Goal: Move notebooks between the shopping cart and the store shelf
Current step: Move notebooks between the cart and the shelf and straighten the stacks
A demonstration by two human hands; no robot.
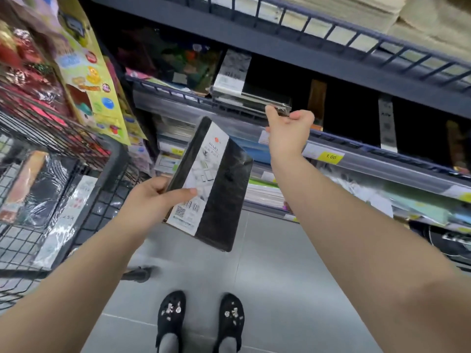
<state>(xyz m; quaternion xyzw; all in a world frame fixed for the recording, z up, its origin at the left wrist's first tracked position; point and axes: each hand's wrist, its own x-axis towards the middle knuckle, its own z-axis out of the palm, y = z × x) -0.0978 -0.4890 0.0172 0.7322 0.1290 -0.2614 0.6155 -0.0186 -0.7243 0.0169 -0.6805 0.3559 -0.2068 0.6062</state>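
The black hard-cover notebook with a white paper band and clear wrapping (216,189) is in the air, tilted, with its top edge pointing toward the shelf. It is between the cart and the shelf, and lower than the level where similar notebooks lie. The left hand (150,200) grips it at the lower left edge: the thumb presses on the white band above the barcode, and the fingers are curled behind the cover.

Higher up, a small stack of wrapped black notebooks (244,98) lies flat on the dark grey metal store shelf (356,149). The right hand (288,131) reaches to the near corner of this stack. Its thumb is at the corner and its fingers are curled, but I cannot tell if it really pinches the corner or only touches it.

I judge that the step in hand is to bring one notebook from the cart to the shelf, while the right hand steadies or arranges the stack. The next move asks the left hand to lift the notebook over the low front rail and make it level, and the right hand should leave the place free.

On the left stands the black wire shopping cart (112,169), with more wrapped notebooks (43,189) inside it, well apart from both hands.
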